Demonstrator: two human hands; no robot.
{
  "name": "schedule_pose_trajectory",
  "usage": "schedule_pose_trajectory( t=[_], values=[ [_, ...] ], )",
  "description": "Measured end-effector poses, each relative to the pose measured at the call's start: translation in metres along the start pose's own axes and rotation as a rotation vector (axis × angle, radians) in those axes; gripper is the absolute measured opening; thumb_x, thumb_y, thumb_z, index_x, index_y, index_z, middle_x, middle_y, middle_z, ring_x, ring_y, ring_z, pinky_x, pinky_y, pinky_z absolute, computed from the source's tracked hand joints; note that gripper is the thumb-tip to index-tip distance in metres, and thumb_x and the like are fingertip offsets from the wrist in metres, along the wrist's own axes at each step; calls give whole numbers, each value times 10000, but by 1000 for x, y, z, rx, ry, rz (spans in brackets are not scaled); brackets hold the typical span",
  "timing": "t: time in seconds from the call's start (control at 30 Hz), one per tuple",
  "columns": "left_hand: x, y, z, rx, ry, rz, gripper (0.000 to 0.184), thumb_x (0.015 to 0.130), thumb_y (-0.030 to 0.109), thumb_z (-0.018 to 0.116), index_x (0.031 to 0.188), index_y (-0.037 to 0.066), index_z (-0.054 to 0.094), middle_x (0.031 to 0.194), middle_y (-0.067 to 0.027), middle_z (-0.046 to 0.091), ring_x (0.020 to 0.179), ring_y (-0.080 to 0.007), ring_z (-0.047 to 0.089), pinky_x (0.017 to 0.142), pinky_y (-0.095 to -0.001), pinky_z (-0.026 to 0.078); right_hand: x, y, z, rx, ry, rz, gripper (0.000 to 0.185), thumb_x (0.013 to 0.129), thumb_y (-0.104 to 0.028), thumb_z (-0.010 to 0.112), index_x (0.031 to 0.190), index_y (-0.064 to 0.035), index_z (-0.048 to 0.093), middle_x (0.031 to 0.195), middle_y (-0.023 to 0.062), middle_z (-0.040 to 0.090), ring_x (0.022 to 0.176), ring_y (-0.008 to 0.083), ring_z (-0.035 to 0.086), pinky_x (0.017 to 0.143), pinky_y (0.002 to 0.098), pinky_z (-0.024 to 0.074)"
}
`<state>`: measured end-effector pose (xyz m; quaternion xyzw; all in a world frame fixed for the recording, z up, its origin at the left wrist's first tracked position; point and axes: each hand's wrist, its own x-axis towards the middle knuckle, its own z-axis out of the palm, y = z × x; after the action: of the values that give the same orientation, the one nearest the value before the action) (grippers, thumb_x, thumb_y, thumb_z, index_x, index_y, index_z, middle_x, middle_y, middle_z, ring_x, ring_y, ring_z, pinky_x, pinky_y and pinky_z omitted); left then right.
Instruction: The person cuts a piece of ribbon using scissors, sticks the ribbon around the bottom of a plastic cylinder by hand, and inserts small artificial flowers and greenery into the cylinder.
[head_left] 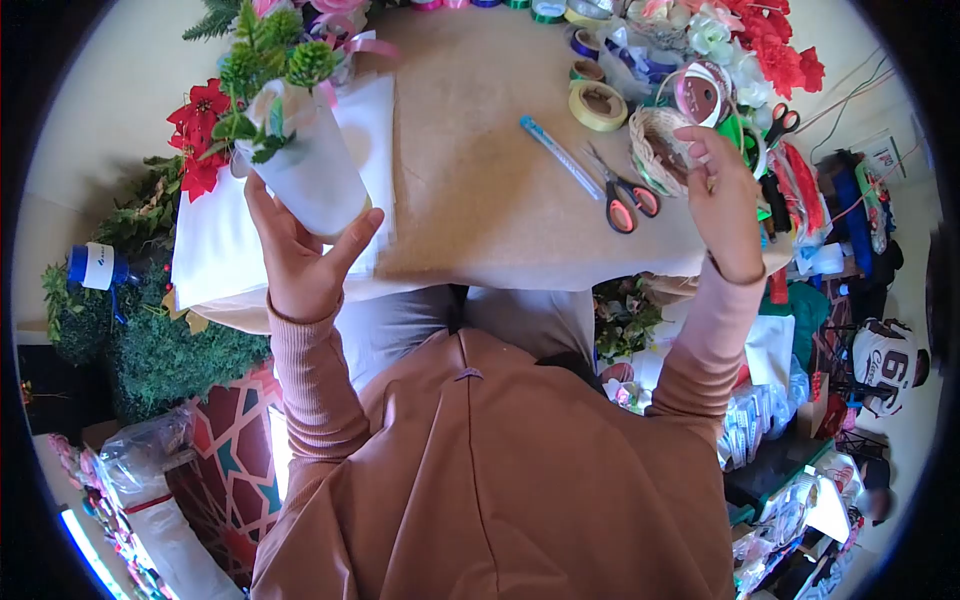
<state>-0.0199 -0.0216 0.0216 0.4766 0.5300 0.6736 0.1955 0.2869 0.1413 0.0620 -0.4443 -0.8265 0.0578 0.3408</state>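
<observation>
My left hand (305,255) holds a white cup-shaped pot (312,175) from below, tilted a little. Green sprigs (270,65) and a pale cream flower (272,108) stand out of its top. On the right, my right hand (725,195) is raised beside a small woven basket (655,150), its fingers curled together; whether anything small is between them is hidden. Just left of that hand lie orange-and-black scissors (625,195), their blades partly open, and a blue cutter knife (560,155).
Tape rolls (598,105) and ribbon spools (700,92) line the table's (460,130) back right. White paper sheets (225,235) lie at the left. Red flowers (200,130) and greenery (170,350) are beyond the left edge. More scissors (782,124) are at the far right.
</observation>
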Motion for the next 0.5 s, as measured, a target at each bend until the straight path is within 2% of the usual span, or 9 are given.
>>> schedule_pose_trajectory(
  t=[0.07, 0.13, 0.17, 0.23, 0.27, 0.37, 0.5],
  values=[
    [0, -4, -2, 12, 3, 10, 887, 662, -74, 718, 1319, 36, 133, 1159, -143, 470, 1027, -209, 530, 860, -323, 453, -15, -10, 5, 317, -116, 14, 143, 783, -1, 571, 919, -41, 595, 695, 36, 570, 586, 102, 506, 540, 241, 416],
    [0, -6, -1, -7, 8, 27, 878, 668, -75, 713, 1317, 36, 133, 1160, -147, 472, 1025, -213, 532, 856, -323, 455, -31, -36, 2, 419, -486, -6, 101, 800, -52, 599, 900, -49, 609, 700, 19, 594, 591, 90, 529, 537, 233, 421],
    [0, -4, 0, -6, 5, 22, 878, 668, -75, 713, 1317, 36, 133, 1160, -147, 472, 1025, -213, 532, 856, -323, 455, -42, -38, 12, 544, -667, -44, 75, 802, -89, 611, 862, -45, 620, 698, 45, 615, 600, 106, 565, 547, 240, 435],
    [0, 1, 2, -14, 3, -20, 894, 630, -102, 691, 1353, 45, 186, 1326, -163, 371, 1203, -268, 416, 992, -434, 370, -59, -49, 30, 620, -972, -197, 83, 785, -96, 596, 813, -20, 612, 709, 122, 627, 641, 247, 613, 594, 315, 469],
    [0, 2, 2, -13, 1, -23, 894, 630, -102, 691, 1353, 45, 186, 1326, -163, 371, 1203, -268, 416, 992, -434, 370, -71, -48, 47, 619, -1059, -257, 112, 805, -112, 589, 869, -26, 623, 768, 104, 652, 670, 214, 630, 610, 301, 477],
    [-1, 2, 2, -6, 13, -16, 912, 619, -95, 706, 1355, 52, 189, 1330, -155, 370, 1196, -252, 421, 984, -415, 381, -105, -48, 89, 560, -1029, -239, 101, 767, -79, 587, 848, -25, 616, 773, 140, 639, 709, 278, 625, 644, 343, 481],
    [-1, 2, 0, 1, 21, -32, 917, 612, -105, 705, 1356, 62, 196, 1331, -148, 374, 1191, -246, 426, 975, -399, 390, -133, -43, 119, 546, -993, -311, 99, 744, -63, 590, 829, -16, 611, 783, 157, 633, 738, 305, 617, 660, 357, 480]
  ],
)
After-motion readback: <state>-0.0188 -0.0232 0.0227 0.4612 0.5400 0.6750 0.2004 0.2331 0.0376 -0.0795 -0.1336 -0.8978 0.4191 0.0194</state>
